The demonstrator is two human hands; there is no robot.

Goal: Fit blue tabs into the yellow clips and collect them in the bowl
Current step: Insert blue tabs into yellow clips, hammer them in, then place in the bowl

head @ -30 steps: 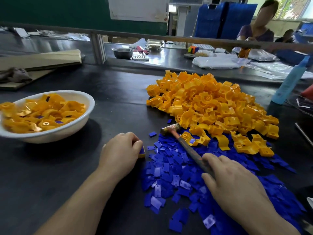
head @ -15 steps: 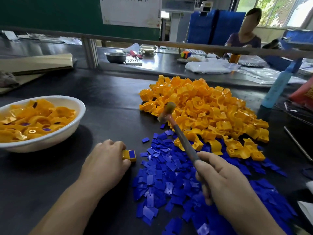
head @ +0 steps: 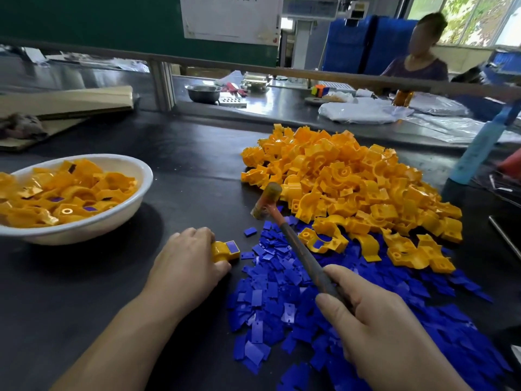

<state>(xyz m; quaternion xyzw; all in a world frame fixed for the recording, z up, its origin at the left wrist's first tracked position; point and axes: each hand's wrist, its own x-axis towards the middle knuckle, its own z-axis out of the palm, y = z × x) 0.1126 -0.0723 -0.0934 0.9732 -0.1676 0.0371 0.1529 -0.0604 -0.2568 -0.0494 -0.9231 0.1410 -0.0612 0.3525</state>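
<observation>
Workbench (head: 197, 170) dark and matte, green wall (head: 84, 21) behind; left fingers (head: 197, 235) pinch a clip (head: 225, 251), right fingers (head: 341, 276) curl round a hammer (head: 293, 244).

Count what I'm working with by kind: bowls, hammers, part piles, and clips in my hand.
Bowls: 1, the white bowl
Hammers: 1, the hammer in the right hand
Part piles: 2, yellow clips pile and blue tabs pile
Clips in hand: 1, held clip in the left hand
Total: 5
</observation>
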